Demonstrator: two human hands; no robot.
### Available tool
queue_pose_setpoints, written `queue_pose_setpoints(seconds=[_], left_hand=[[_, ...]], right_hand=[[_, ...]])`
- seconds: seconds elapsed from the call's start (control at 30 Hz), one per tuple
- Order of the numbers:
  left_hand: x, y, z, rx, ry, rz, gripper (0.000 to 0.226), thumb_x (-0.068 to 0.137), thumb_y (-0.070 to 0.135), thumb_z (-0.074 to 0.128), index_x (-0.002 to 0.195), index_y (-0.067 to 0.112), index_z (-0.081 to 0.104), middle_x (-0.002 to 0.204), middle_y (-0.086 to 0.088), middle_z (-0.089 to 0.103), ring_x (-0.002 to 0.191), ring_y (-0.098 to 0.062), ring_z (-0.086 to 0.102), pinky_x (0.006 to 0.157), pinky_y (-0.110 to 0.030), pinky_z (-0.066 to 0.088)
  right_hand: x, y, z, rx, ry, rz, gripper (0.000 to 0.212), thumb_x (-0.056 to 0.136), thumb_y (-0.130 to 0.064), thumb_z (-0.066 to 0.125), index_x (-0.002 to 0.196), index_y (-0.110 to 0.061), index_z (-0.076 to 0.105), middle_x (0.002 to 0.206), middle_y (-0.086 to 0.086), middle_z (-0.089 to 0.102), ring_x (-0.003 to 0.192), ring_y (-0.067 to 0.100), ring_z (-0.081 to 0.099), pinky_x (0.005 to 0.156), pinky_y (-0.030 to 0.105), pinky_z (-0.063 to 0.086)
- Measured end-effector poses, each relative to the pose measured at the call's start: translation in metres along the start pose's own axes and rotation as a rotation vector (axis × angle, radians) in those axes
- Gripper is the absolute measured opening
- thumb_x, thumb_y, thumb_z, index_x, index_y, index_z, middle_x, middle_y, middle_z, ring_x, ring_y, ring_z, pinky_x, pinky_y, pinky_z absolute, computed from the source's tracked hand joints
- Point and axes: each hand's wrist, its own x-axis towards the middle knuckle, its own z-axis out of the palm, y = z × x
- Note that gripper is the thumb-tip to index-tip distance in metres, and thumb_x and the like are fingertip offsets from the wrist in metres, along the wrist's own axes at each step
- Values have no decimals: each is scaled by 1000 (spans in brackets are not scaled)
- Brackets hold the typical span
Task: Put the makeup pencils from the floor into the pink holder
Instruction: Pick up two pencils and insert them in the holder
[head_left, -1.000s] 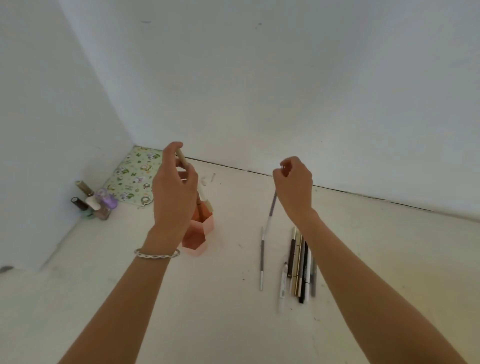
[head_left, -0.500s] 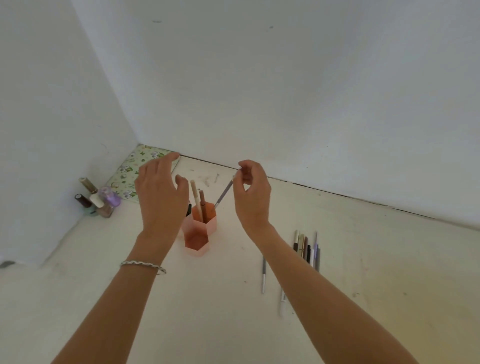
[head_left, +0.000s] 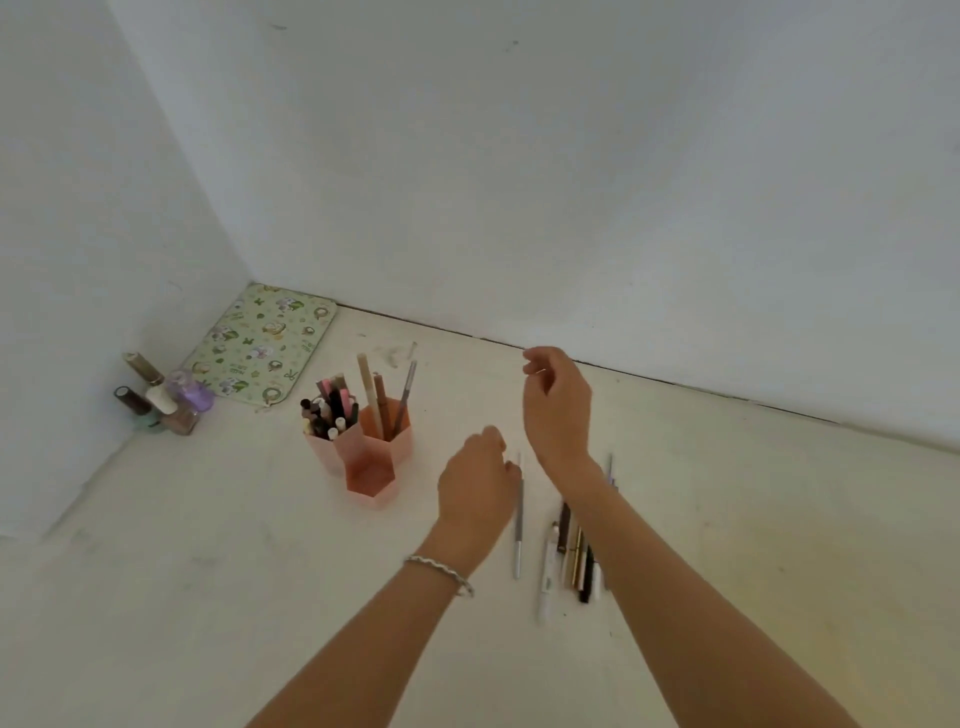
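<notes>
The pink holder (head_left: 370, 464) has three hexagonal cups and stands on the floor left of centre. Its left cup is packed with several pencils, and its back cup holds a cream, a brown and a grey pencil (head_left: 406, 393). My left hand (head_left: 475, 483) is low over the floor with its fingers bent down. Its fingertips are at the upper end of a thin grey pencil (head_left: 518, 535) that lies flat. My right hand (head_left: 558, 405) hangs above, loosely curled and holding nothing. Several more makeup pencils (head_left: 571, 556) lie side by side, partly under my right forearm.
Nail polish bottles (head_left: 166, 400) cluster against the left wall. A green patterned flat case (head_left: 262, 345) lies in the corner. White walls close off the left and back, and pale floor stretches to the right and front.
My right hand let go of the grey pencil into the holder's back cup and drew back to the right. My left hand moved from the holder down to the lone grey pencil.
</notes>
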Motion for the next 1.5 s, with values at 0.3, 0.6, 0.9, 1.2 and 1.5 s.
queue_pose_setpoints(seconds=[0.3,0.6,0.9,1.2,1.5], left_hand=[[-1,4,62,132,-184,-21,35,97,8,44,131,6,37,117,-13,60,102,-29,63,81,-36,50],[6,5,19,-163,-85,11,92,83,12,57,157,29,5,76,-2,54,64,-18,56,55,-29,44],[12,-5,-51,-385,284,88,66,82,6,56,139,26,31,87,4,53,64,-7,58,55,-20,48],[33,-50,-124,-63,537,192,55,89,4,57,138,22,39,99,0,63,83,-19,62,72,-33,50],[28,-65,-135,53,689,132,42,80,9,58,122,12,62,128,-8,59,126,-29,45,103,-45,36]], right_hand=[[-13,40,-59,-634,-638,308,22,86,-5,52,100,-2,68,103,12,69,92,26,66,78,34,55],[-59,52,-45,-807,-689,225,19,94,-11,54,112,-4,55,109,11,63,98,26,63,73,31,48],[-81,60,-25,-867,-666,150,9,91,-1,46,96,-9,47,104,13,63,92,27,63,67,30,45],[-57,14,-1,-252,-199,161,14,81,-9,63,90,-19,61,84,-4,61,68,5,54,61,10,37],[-37,-58,20,161,71,-135,15,88,-7,63,101,-13,65,89,-2,67,74,7,62,67,9,47]])
